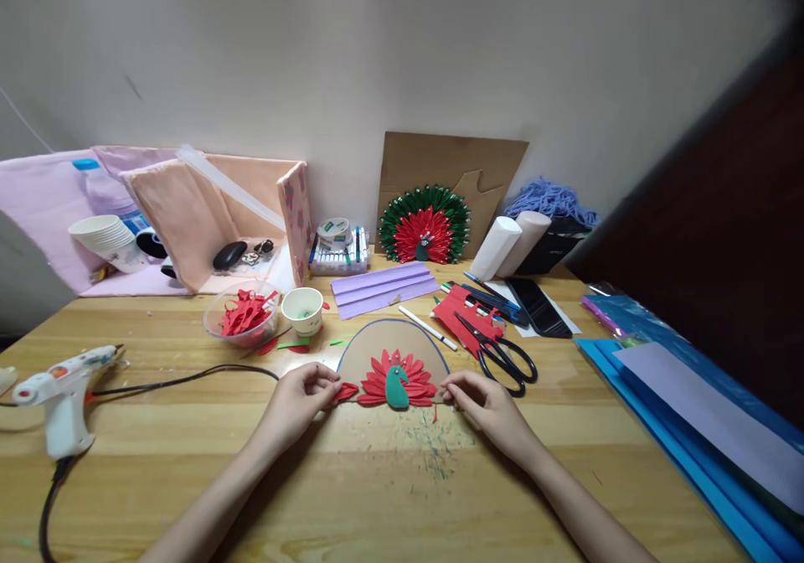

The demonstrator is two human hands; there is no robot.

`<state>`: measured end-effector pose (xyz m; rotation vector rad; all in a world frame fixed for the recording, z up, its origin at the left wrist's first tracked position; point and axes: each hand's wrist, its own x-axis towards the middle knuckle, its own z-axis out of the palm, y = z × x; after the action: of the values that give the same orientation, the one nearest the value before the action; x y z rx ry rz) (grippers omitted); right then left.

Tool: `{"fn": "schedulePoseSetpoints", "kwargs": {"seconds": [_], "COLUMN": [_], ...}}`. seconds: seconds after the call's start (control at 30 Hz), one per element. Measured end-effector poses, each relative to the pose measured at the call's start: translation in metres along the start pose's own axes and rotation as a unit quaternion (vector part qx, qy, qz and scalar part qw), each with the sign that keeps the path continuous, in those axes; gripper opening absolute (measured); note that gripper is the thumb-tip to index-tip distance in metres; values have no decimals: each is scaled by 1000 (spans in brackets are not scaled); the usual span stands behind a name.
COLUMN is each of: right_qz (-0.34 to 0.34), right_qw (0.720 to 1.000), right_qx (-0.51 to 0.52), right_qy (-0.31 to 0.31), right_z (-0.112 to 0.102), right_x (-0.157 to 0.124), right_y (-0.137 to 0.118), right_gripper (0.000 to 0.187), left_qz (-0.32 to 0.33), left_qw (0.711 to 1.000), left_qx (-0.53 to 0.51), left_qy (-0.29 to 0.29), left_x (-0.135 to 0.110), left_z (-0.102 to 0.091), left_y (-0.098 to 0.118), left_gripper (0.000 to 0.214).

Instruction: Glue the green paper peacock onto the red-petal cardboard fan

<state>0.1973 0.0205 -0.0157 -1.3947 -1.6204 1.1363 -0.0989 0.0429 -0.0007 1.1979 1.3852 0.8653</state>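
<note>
A brown cardboard half-circle with a blue outline lies on the table between my hands. Red petals fan out on it around a green peacock body. My left hand pinches the cardboard's left corner, with loose red petals beside its fingertips. At the right corner, the thumb and fingers of my right hand are closed on the cardboard edge. Black-handled scissors rest past my right hand, partly over a cut red sheet.
A hot glue gun stands at left, its black cord running toward my left forearm. A bowl of red scraps and a paper cup sit behind my left hand. A finished peacock leans at the wall. Blue sheets lie at right.
</note>
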Motion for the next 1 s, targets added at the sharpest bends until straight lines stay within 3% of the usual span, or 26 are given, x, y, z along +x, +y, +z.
{"fn": "schedulePoseSetpoints", "kwargs": {"seconds": [0.2, 0.73, 0.87, 1.0], "right_qz": [9, 25, 21, 17], "right_qw": [1000, 1000, 1000, 1000], "right_qx": [-10, -5, -8, -12], "right_qy": [0, -3, -2, -5], "right_z": [-1, -1, -1, -2], "right_x": [0, -1, -3, -3], "right_y": [7, 15, 13, 11], "right_gripper": [24, 24, 23, 22], "left_qz": [-44, -50, -17, 67], "left_qw": [999, 998, 996, 981], "left_qx": [-9, 6, 68, 167], "left_qy": [-7, -27, -49, -77], "left_x": [-2, -5, 1, 11], "left_z": [9, 14, 13, 5], "left_y": [-7, -5, -5, -2], "left_gripper": [32, 21, 20, 17]}}
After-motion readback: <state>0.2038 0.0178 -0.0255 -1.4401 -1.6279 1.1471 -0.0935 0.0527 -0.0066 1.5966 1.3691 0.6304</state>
